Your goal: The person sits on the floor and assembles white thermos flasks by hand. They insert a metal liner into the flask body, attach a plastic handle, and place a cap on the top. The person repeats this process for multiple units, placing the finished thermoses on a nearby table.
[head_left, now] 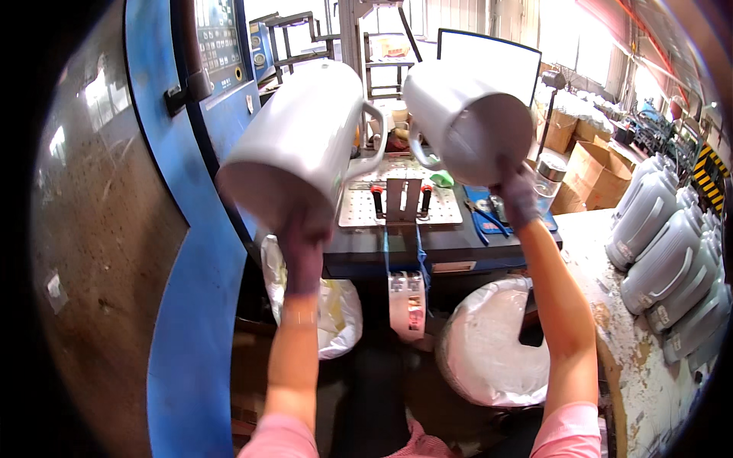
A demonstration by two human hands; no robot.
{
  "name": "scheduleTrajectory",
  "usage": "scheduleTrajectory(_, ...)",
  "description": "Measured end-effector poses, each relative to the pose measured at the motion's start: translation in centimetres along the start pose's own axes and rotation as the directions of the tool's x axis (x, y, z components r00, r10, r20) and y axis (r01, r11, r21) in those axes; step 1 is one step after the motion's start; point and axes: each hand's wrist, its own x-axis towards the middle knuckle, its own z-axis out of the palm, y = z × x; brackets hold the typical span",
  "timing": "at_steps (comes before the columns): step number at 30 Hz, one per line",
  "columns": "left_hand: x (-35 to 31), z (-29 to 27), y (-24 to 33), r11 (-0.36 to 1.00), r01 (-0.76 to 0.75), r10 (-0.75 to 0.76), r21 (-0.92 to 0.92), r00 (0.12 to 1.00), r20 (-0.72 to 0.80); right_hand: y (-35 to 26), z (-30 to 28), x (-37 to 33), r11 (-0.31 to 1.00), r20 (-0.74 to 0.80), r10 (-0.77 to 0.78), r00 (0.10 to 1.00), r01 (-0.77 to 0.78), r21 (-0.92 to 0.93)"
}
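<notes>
Two grey plastic jugs with side handles are held up in front of me, tilted so that their dark open ends face down toward me. My left hand [304, 248], in a dark purplish glove, grips the left jug [305, 114] at its open end. My right hand [519, 198], gloved too, holds the right jug [439, 91] by the rim of its opening. The fingertips of both hands are partly lost in the shadow of the openings. Beyond and below the jugs lies a perforated metal plate [359, 208] with a small upright bracket [402, 200] and two red-topped posts.
Blue pliers [489, 221] and a glass jar [548, 179] lie on the bench's right. Several similar grey jugs [660, 267] stand on the worn table at right. Below hang a white-lined bin [489, 343] and a bag [340, 317]. A blue machine cabinet [183, 320] bounds the left.
</notes>
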Motion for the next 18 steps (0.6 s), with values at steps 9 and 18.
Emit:
scheduleTrajectory(9, -25.7, -16.0, 8.3, 0.662, 0.032, -0.058, 0.749, 0.998, 0.009, 8.2, 11.0, 5.9, 0.746, 0.104, -0.24, 0.965, 0.252, -0.616)
scheduleTrajectory(18, -27.9, -18.0, 12.0, 0.766, 0.547, -0.624, 0.337, 0.759, 0.187, -1.8, 5.6, -11.2, 0.953, 0.217, -0.304, 0.928, 0.295, 0.074)
